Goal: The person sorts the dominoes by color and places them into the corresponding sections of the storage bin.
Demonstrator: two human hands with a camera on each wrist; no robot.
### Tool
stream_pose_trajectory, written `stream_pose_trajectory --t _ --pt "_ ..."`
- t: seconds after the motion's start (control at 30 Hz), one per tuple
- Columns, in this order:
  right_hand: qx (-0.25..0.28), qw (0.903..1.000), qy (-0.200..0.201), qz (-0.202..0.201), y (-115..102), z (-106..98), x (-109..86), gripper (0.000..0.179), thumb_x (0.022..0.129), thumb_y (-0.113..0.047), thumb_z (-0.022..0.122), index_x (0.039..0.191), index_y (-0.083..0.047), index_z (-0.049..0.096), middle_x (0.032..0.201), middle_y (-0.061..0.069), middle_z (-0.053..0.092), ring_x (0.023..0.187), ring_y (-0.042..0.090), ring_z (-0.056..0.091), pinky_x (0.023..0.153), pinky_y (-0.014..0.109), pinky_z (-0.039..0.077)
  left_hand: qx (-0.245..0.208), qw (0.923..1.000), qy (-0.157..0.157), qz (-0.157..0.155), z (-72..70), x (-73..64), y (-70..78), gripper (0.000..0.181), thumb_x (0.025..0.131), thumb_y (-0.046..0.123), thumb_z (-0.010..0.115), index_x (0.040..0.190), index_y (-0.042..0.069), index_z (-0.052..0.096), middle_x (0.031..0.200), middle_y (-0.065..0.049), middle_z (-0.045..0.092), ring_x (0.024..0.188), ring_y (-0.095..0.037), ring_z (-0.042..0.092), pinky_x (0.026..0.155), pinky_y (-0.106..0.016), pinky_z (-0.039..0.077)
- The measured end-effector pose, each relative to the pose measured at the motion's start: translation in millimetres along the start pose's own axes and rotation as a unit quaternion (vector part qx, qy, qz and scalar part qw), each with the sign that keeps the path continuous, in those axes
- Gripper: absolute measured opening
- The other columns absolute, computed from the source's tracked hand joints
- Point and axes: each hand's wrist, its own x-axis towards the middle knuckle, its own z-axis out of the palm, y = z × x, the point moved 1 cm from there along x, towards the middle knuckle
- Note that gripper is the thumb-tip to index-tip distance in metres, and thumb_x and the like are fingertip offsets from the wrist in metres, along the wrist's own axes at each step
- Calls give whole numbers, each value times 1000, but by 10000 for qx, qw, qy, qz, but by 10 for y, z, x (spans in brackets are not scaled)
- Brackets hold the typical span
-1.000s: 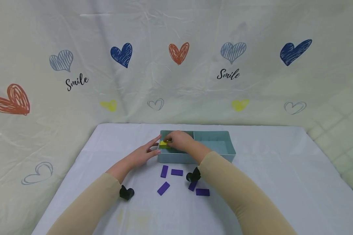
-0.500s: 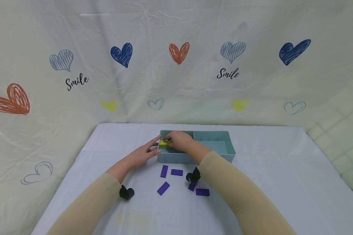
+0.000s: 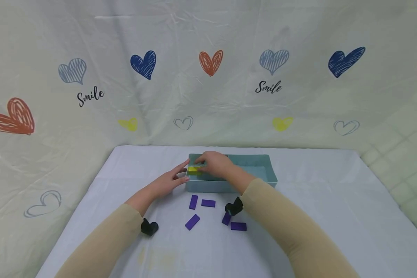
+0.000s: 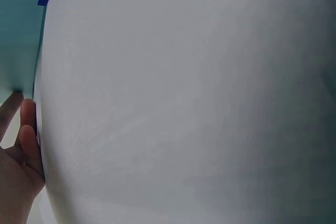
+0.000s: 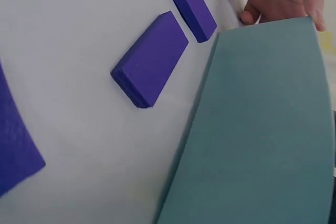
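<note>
A teal two-compartment box (image 3: 212,187) stands on the white table. Inside its left compartment, against the left end, sit yellow blocks (image 3: 194,171); how many cannot be told. Over that compartment hovers my right hand (image 3: 217,164), finger and thumb spread apart beside the yellow, holding nothing visible. My left hand (image 3: 166,183) touches the box's left end with extended fingers; the left wrist view shows the same hand (image 4: 21,166) against the teal wall. In the right wrist view, the box's front wall (image 5: 257,119) hides the right fingers and the compartment's inside.
Several purple blocks lie scattered before the box, among them a block (image 3: 193,202) near its front wall, a slanted block (image 3: 192,222) and a block (image 3: 238,226) under the right forearm. Behind the table hangs a cloth (image 3: 229,104) printed with hearts.
My right hand has shifted slightly right and up, its fingers spreading away from the yellow blocks, which stay at the box's left end. My left hand keeps its place.
</note>
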Motion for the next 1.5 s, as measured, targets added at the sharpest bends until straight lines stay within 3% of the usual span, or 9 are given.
stream_pose_trajectory --t 0.6,0.8,1.17,1.5 --pt "149 9999 26 -51 271 -368 -468 38 93 -32 71 130 -21 68 108 -1 66 85 12 58 76 32 51 -23 9999 40 -104 24 21 51 69 98 54 52 153 56 10 158 -7 36 138 -38 41 107 -61 36" --pt "381 9991 183 -51 394 -441 -717 36 94 -30 70 129 -20 69 111 1 66 85 11 57 74 31 50 -56 9999 39 -75 27 21 43 70 97 57 52 154 54 11 158 -8 35 139 -39 40 107 -62 36" --pt "409 9972 607 144 735 -528 -1189 37 92 -28 72 127 -18 70 96 -7 61 73 12 51 62 29 46 -131 9998 51 -157 31 11 46 70 98 54 54 153 57 12 158 -5 35 141 -36 38 108 -62 34" --pt "533 9922 969 578 1120 -598 -1576 33 91 -28 73 123 -17 72 92 -6 61 78 15 53 61 30 48 -144 9998 24 -136 33 3 46 70 98 55 53 153 55 11 159 -6 34 142 -37 37 108 -63 33"
